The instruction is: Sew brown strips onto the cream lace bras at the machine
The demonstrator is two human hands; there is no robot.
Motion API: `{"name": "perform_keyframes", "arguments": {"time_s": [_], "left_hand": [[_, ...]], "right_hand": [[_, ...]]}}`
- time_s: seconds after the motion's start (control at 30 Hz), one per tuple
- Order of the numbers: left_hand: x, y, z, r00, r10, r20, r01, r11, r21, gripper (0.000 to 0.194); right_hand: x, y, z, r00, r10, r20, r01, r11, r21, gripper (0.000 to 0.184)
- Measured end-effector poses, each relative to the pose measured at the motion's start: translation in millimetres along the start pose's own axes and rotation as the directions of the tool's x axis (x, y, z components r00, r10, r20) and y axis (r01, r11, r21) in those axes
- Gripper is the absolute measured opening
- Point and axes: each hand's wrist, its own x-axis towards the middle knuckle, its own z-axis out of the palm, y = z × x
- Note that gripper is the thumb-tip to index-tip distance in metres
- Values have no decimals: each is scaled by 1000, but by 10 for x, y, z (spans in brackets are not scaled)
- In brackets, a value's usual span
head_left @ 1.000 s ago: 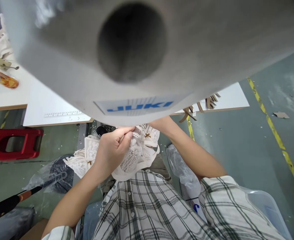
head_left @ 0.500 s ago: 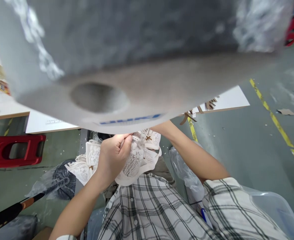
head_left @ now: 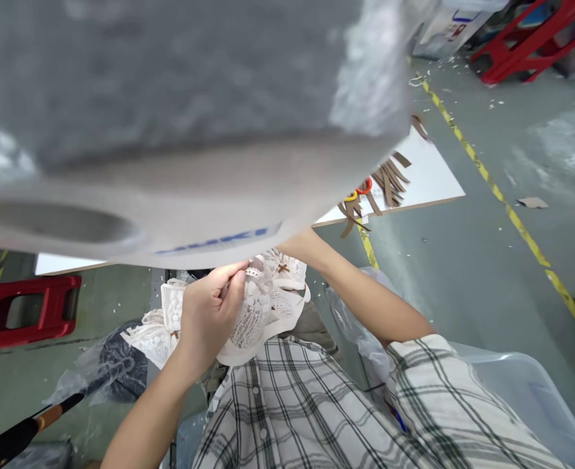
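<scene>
White lace bras (head_left: 255,319) with small brown bows hang in a bunch over my lap, in front of the sewing machine. My left hand (head_left: 212,309) is closed, pinching the scalloped upper edge of one cup between thumb and fingers. The sewing machine head (head_left: 209,189), with blue lettering, fills the upper part of the view and hides the needle area. Only the wrist side of my right hand (head_left: 297,246) shows, behind the bras at the machine's lower edge; its fingers are covered by the machine.
Brown strips (head_left: 390,182) and red-and-yellow-handled scissors (head_left: 364,187) lie on the white table (head_left: 429,172). A red stool (head_left: 28,309) stands at left, another red stool (head_left: 527,42) at upper right. A clear plastic bin (head_left: 517,384) sits beside my right sleeve.
The view has swung to the right, bringing the scissors and more of the strips into sight. My left hand keeps its pinch on the bra; the bras have barely moved relative to my body.
</scene>
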Motion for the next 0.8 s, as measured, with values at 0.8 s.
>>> {"name": "perform_keyframes", "arguments": {"time_s": [0.8], "left_hand": [[-109, -139, 27, 983, 39, -178, -25, 996, 83, 22]], "right_hand": [[-20, 43, 93, 997, 18, -74, -13, 997, 71, 7]]}}
